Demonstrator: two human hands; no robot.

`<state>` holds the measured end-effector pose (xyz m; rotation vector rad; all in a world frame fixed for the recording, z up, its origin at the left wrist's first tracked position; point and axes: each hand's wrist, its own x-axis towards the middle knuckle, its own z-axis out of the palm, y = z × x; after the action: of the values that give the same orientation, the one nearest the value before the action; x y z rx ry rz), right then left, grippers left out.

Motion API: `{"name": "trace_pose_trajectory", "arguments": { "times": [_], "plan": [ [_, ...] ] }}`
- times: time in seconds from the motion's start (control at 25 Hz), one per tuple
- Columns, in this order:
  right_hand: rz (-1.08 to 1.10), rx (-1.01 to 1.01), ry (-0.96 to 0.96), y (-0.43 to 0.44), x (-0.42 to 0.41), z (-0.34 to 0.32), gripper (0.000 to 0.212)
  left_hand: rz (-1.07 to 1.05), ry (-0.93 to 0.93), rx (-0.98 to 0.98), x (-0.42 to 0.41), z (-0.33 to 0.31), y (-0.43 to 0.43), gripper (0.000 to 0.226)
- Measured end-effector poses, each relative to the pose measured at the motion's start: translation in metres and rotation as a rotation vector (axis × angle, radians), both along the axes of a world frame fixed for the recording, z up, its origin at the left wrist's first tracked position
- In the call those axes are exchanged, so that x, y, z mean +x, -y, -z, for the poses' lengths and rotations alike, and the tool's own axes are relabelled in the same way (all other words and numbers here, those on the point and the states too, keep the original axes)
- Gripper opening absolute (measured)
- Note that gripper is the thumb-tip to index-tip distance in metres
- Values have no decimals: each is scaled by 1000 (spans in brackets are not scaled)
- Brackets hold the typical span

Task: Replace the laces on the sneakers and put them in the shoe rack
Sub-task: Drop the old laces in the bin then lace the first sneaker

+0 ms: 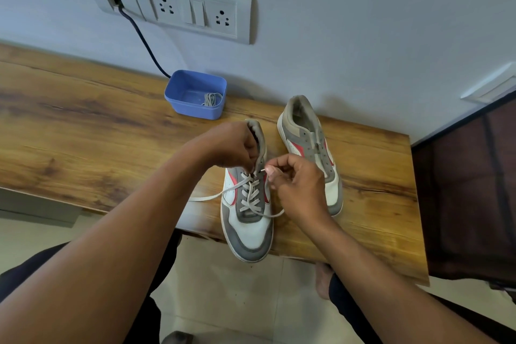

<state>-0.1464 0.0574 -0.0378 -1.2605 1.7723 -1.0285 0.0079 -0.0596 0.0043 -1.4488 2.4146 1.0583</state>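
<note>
Two grey, white and red sneakers stand on a wooden table. The near sneaker points its toe at me and over the table's front edge. A white lace crosses its eyelets, with loose ends trailing left and right. My left hand grips the tongue and collar at the top of this sneaker. My right hand pinches the lace tip at an upper eyelet. The second sneaker stands to the right with no lace in it.
A blue plastic tub at the back against the wall holds a bundled grey lace. A dark cable runs down from a wall socket panel. A dark brown piece of furniture stands at the right.
</note>
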Motion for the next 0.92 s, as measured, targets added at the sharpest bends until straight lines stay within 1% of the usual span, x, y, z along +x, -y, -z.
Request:
{"name": "trace_pose_trajectory", "arguments": {
  "times": [0.08, 0.2, 0.28, 0.48, 0.56, 0.68, 0.76, 0.92],
  "plan": [
    [31, -33, -52, -3, 7, 3, 18, 4, -4, -1, 1, 1, 1, 13],
    [54, -161, -213, -9, 14, 10, 13, 3, -22, 18, 3, -1, 0, 13],
    [72, -215, -285, -13, 20, 15, 12, -8, -40, 39, 4, -2, 0, 13],
    [117, -237, -304, -15, 29, 16, 15, -33, -68, 53, 5, -3, -2, 13],
    [97, -238, -317, -17, 30, 15, 10, -41, -71, 42, 6, -3, -4, 13],
    [47, -210, -384, -19, 30, 9, 3, -59, -71, 48, 6, -2, -4, 14],
    [66, -193, -345, -17, 29, 6, 5, -71, -72, 62, 6, -2, -4, 14],
    [146, -124, -154, -11, 25, -2, 10, -74, -80, 89, 6, -3, -4, 14]
  ]
}}
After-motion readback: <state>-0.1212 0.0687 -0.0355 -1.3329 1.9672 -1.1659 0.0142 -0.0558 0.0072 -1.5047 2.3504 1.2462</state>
